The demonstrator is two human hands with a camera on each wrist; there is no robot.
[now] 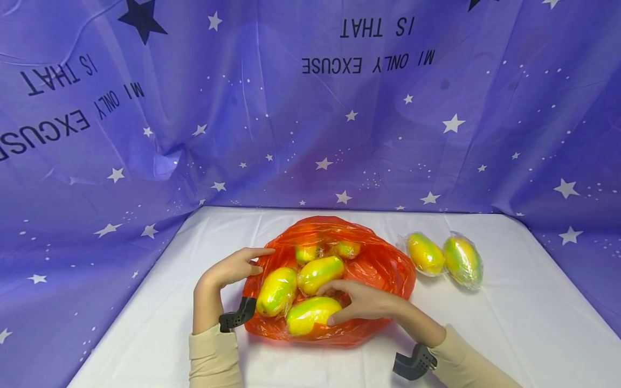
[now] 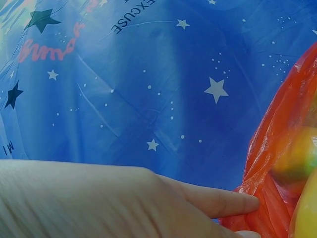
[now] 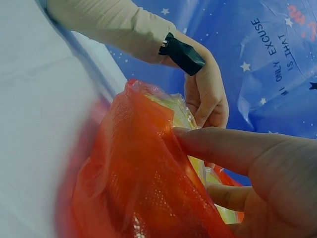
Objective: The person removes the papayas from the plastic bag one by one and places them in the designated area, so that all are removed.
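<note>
A red plastic bag (image 1: 373, 269) lies spread on the table with its mouth gaping, several yellow-green mangoes inside, each in clear wrap. My left hand (image 1: 237, 268) is at the bag's left edge; its straight index finger touches the red film in the left wrist view. Inside the mouth, my right hand (image 1: 361, 302) holds the right end of the front mango (image 1: 310, 317), thumb in front and fingers behind. A second mango (image 1: 277, 291) sits at the left and a third mango (image 1: 320, 274) just behind. Film partly hides the farthest fruit.
Two more wrapped mangoes, one nearer the bag (image 1: 425, 254) and one farther right (image 1: 463, 261), lie on the white table (image 1: 524, 323). A purple star-printed curtain (image 1: 310, 134) surrounds the table at the back and sides.
</note>
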